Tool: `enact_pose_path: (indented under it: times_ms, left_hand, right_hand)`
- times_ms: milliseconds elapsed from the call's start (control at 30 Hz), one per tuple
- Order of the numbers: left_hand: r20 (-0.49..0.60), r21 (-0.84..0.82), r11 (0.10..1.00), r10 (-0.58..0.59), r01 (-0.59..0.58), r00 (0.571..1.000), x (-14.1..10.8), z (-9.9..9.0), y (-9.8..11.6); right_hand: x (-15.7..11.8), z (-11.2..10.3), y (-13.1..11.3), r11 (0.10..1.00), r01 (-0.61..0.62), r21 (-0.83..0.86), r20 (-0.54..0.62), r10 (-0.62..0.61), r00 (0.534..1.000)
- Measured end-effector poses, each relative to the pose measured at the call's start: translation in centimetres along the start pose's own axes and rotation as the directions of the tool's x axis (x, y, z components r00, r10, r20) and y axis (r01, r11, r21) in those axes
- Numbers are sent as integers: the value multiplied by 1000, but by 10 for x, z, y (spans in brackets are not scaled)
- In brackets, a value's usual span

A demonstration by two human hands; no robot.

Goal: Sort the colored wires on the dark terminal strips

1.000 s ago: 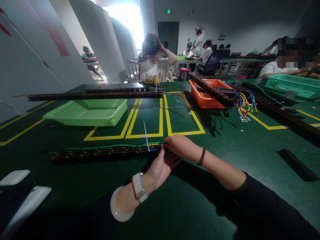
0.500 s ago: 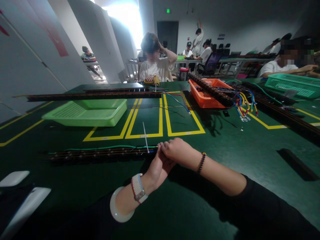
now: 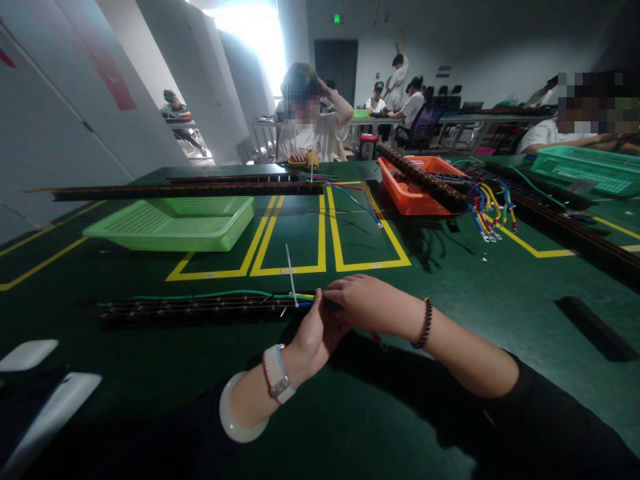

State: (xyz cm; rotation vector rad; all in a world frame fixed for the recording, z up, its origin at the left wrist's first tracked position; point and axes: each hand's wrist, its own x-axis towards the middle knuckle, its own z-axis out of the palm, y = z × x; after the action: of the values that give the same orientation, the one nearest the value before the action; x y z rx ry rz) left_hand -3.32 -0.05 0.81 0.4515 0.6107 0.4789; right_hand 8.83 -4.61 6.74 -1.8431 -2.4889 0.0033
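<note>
Left hand [image 3: 313,341] and right hand [image 3: 375,303] at wires [image 3: 304,297], near illegible label [image 3: 289,271]

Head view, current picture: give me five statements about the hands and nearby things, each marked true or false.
1. A watch is on the wrist of the left hand. True.
2. A beaded bracelet circles that same wrist. False: the bracelet is on the wrist of the right hand.
3. A white cable tie sits at the near dark strip. True.
4. The hands are held wide apart. False: they are close together.
5. Another dark strip lies across the orange basket. True.
</note>
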Motion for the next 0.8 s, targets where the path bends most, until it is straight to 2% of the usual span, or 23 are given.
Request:
enact_pose_path:
  times_ms: [67, 200, 333, 433, 533, 600, 700, 800]
  left_hand:
    - [22, 12, 1000, 1, -1, 1000, 0, 0, 0]
    - [40, 44, 999, -20, 18, 999, 1, -2, 0]
    - [84, 45, 999, -1, -3, 996, 5, -9, -2]
    - [80, 47, 999, -9, 5, 997, 6, -11, -3]
    - [67, 18, 1000, 3, -4, 998, 5, -7, -3]
    - [82, 17, 1000, 21, -23, 996, 4, -5, -3]
    - [106, 62, 997, 40, -47, 994, 4, -4, -4]
    - [146, 89, 993, 63, -76, 987, 4, -4, -4]
  right_hand:
    - [-6, -14, 6, 995, -85, 48, 34, 83, 996]
    - [-16, -35, 13, 965, -259, 46, 158, 249, 956]
    - [-16, -26, 7, 955, -294, -28, 226, 292, 929]
    - [-12, -15, -3, 961, -268, -65, 223, 275, 935]
    - [-10, -14, -6, 963, -263, -64, 182, 270, 945]
    - [-10, -18, -3, 949, -307, -68, 122, 313, 942]
    - [-7, -20, 8, 921, -381, -80, -8, 381, 924]
    - [0, -11, 21, 915, -398, -67, -107, 390, 914]
